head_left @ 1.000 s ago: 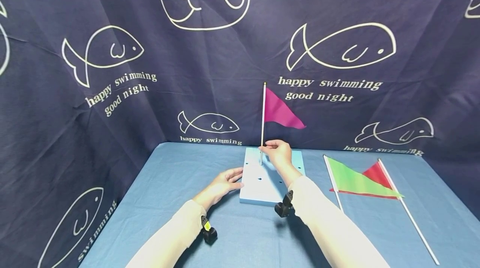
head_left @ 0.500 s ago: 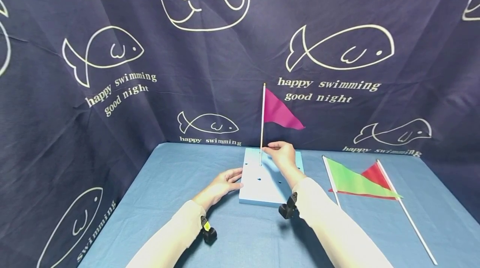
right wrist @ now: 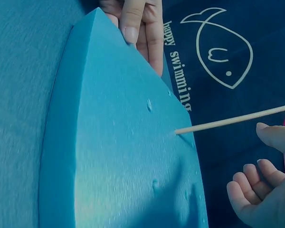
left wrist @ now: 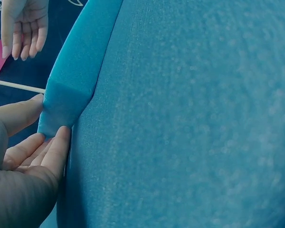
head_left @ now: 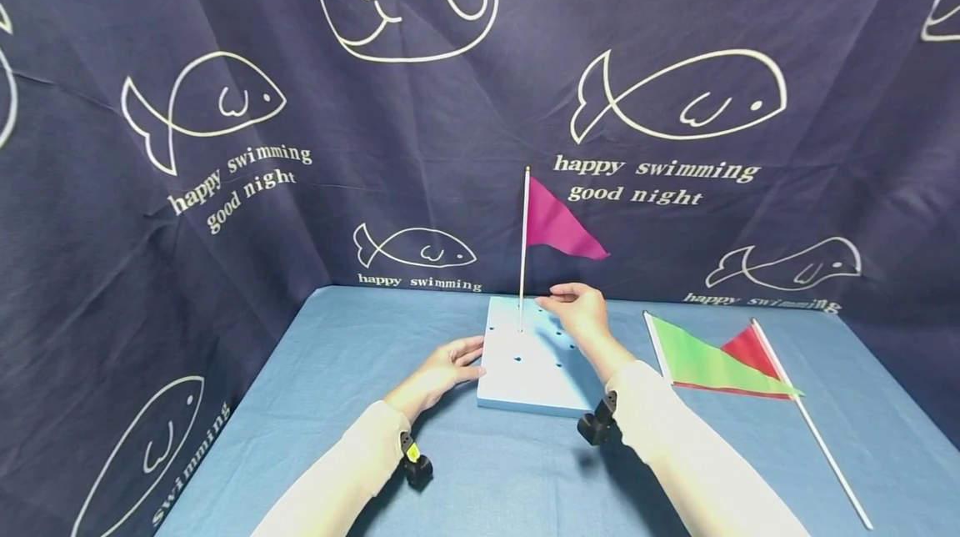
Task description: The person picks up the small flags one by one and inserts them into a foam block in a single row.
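A pink flag (head_left: pixel 564 224) stands upright, its thin white pole (head_left: pixel 523 270) set in a hole of the light blue foam board (head_left: pixel 525 387). My left hand (head_left: pixel 442 374) rests at the board's left side, its fingers and thumb touching the edge near a corner in the left wrist view. My right hand (head_left: pixel 581 312) hovers over the board's far right part, apart from the pole. In the right wrist view its fingers (right wrist: pixel 254 183) are loosely bent with nothing between them, and the pole (right wrist: pixel 232 119) passes just beyond the thumb.
A green flag (head_left: pixel 708 358) and a red flag (head_left: pixel 753 349) lie overlapped on the blue tablecloth (head_left: pixel 465 470) at right, their poles partly under or near my right sleeve. Several small holes dot the board. A dark fish-printed curtain (head_left: pixel 480 120) hangs behind.
My right hand has let go of the pink flag's pole and moved right, away from it. The flag stays standing in the board. My left hand keeps its place at the edge.
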A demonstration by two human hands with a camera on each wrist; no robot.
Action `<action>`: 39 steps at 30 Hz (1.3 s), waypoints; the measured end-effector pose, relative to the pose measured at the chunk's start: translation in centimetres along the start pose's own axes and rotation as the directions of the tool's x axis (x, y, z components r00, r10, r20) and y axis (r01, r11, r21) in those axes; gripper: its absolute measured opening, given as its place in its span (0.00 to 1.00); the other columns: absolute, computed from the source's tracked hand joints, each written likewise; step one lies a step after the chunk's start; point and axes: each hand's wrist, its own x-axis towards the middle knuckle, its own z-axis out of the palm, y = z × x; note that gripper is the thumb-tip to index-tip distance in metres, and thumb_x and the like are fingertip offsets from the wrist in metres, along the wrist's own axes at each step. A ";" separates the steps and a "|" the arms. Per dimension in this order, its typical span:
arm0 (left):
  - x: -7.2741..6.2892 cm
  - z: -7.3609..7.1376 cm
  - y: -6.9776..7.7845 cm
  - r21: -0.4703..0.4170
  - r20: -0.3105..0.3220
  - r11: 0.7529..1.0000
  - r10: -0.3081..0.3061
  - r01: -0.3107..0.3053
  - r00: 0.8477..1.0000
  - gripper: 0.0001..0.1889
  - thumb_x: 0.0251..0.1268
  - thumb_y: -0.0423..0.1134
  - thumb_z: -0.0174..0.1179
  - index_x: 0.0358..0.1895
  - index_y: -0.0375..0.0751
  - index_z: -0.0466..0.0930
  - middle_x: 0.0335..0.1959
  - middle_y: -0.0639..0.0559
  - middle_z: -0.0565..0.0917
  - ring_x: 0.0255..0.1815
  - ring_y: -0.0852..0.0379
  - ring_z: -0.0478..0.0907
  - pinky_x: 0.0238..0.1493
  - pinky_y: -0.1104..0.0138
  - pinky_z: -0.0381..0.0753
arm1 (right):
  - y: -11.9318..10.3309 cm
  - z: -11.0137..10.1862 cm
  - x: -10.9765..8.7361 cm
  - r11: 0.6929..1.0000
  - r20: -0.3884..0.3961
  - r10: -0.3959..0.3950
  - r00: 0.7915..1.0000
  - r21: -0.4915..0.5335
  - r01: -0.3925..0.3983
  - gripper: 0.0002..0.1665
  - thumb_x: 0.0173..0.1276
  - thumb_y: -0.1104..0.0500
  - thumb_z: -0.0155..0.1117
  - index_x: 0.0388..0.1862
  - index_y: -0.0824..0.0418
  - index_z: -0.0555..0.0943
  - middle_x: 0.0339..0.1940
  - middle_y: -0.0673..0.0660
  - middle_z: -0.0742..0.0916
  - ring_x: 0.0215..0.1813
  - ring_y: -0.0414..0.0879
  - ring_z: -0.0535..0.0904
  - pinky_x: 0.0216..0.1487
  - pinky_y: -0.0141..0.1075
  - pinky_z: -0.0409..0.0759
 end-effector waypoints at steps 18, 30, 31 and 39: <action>-0.1 0.1 0.2 0.018 0.002 1.000 -0.008 0.008 1.000 0.33 0.61 0.25 0.61 0.70 0.27 0.60 0.71 0.33 0.65 0.73 0.41 0.61 0.66 0.59 0.73 | 1.0 -2.1 -0.4 0.999 -0.019 0.043 0.999 0.012 -0.043 0.24 0.56 0.56 0.75 0.50 0.67 0.83 0.43 0.63 0.88 0.44 0.49 0.83 0.36 0.25 0.77; 0.0 -0.2 -0.1 0.019 -0.014 1.000 -0.021 0.022 1.000 0.33 0.62 0.25 0.61 0.71 0.30 0.61 0.71 0.34 0.65 0.74 0.42 0.61 0.65 0.59 0.74 | 2.2 -3.5 -0.8 0.997 -0.024 0.076 0.997 -0.011 -0.076 0.26 0.57 0.52 0.74 0.52 0.64 0.83 0.42 0.59 0.87 0.41 0.45 0.79 0.37 0.27 0.76; 0.0 -0.3 -0.1 0.020 -0.014 1.000 -0.021 0.021 1.000 0.33 0.62 0.25 0.61 0.71 0.29 0.61 0.71 0.34 0.65 0.74 0.42 0.61 0.65 0.59 0.74 | 2.3 -3.6 -0.8 0.997 -0.023 0.079 0.997 -0.012 -0.079 0.27 0.57 0.52 0.74 0.52 0.64 0.82 0.42 0.59 0.87 0.42 0.46 0.79 0.37 0.26 0.76; -0.1 -0.1 0.0 0.013 -0.010 1.000 -0.022 0.023 1.000 0.33 0.62 0.26 0.61 0.71 0.29 0.61 0.71 0.34 0.65 0.73 0.42 0.62 0.66 0.59 0.74 | 2.8 -4.7 -1.2 0.993 -0.052 0.094 0.994 -0.063 -0.097 0.29 0.56 0.49 0.74 0.53 0.63 0.82 0.45 0.60 0.87 0.44 0.48 0.79 0.37 0.28 0.75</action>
